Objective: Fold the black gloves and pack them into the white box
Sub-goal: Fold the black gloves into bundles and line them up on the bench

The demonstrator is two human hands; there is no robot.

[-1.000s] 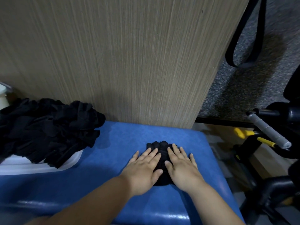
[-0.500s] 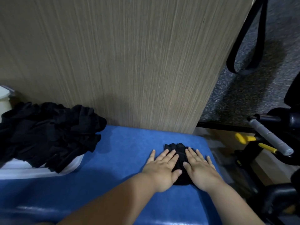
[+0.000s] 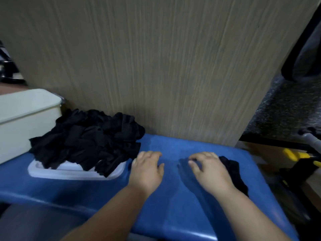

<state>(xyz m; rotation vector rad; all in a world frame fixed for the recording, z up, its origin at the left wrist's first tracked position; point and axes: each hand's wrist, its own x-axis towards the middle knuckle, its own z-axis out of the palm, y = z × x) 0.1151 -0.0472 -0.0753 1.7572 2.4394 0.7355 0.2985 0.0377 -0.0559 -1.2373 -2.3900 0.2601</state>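
Note:
A heap of black gloves lies on a flat white lid at the left of the blue padded surface. Behind the heap stands the white box, its inside hidden. A folded black glove lies flat near the pad's right edge. My right hand rests palm down with bent fingers, its outer edge over the glove's left side and its fingertips on the pad. My left hand lies empty on the pad, just right of the lid, fingers slightly curled.
A wood-grain panel rises straight behind the pad. The pad drops off at its right edge to black equipment with yellow parts and dark carpet. Bare blue pad shows between my hands.
Both hands were pressing flat on the folded glove. My left hand has left it and moved left toward the heap; the right hand now covers only its edge. The view swung left, revealing the box.

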